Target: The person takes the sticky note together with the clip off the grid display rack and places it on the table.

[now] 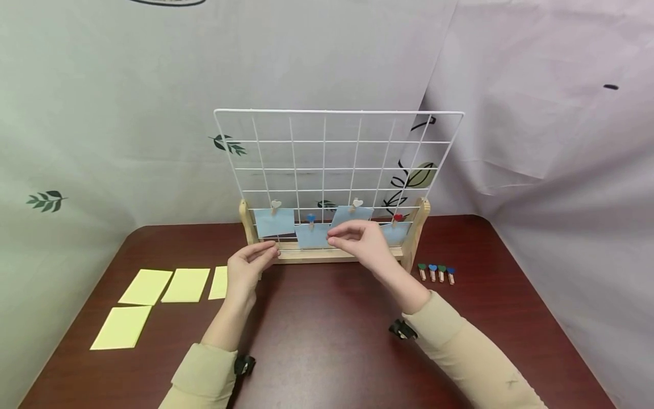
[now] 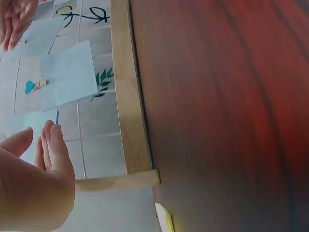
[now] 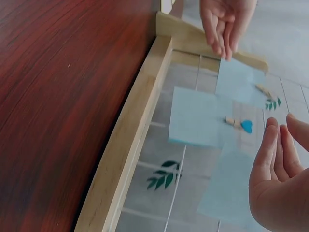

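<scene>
A white wire grid (image 1: 337,113) stands upright in a wooden stand (image 1: 317,256) at the back of the dark red table (image 1: 327,335). Several pale blue notes hang on its lowest rows from small heart-topped pegs, among them one under a blue heart peg (image 1: 310,218). My left hand (image 1: 273,250) hovers with straight fingers in front of the stand's left end and holds nothing. My right hand (image 1: 334,238) is raised in front of the middle blue note (image 1: 313,236), fingers relaxed and empty. The left wrist view shows the left hand (image 2: 46,145) beside the grid, and the right wrist view the right hand (image 3: 280,145).
Several yellow notes (image 1: 146,286) lie flat on the table's left side. Several loose pegs (image 1: 436,272) with coloured hearts lie in a row to the right of the stand. A grey leaf-printed cloth (image 1: 128,142) hangs behind the table.
</scene>
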{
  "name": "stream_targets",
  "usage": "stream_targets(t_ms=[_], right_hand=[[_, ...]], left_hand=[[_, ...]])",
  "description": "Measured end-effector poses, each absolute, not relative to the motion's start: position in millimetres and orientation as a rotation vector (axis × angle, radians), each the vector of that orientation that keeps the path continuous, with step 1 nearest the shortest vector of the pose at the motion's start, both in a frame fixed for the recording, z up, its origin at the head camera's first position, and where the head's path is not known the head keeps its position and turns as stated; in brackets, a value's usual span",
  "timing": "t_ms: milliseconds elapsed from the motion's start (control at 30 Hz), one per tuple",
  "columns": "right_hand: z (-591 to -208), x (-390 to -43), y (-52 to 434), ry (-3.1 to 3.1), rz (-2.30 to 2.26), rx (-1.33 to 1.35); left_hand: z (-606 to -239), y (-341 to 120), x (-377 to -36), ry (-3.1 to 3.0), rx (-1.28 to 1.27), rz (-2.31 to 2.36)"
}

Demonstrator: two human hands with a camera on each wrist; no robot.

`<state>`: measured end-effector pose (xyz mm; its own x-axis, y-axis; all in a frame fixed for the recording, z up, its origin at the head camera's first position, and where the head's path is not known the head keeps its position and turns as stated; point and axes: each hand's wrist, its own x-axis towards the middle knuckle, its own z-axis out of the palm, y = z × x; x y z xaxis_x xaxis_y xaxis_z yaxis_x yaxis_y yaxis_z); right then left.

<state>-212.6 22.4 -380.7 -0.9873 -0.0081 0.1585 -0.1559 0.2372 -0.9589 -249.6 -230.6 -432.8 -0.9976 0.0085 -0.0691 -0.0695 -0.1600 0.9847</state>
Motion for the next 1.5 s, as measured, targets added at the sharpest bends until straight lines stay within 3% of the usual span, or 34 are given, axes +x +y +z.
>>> stream_targets(t_ms=[700,1500], right_hand=[[-379,-237,-23,-2.314,1.779,0.222],[-367,-252,-64,-2.06,1.901,0.108]], left_hand=[[-436,-209,-256,1.709,-0.232,2.569],[-436,-196,-254,1.654,-0.425,2.706]])
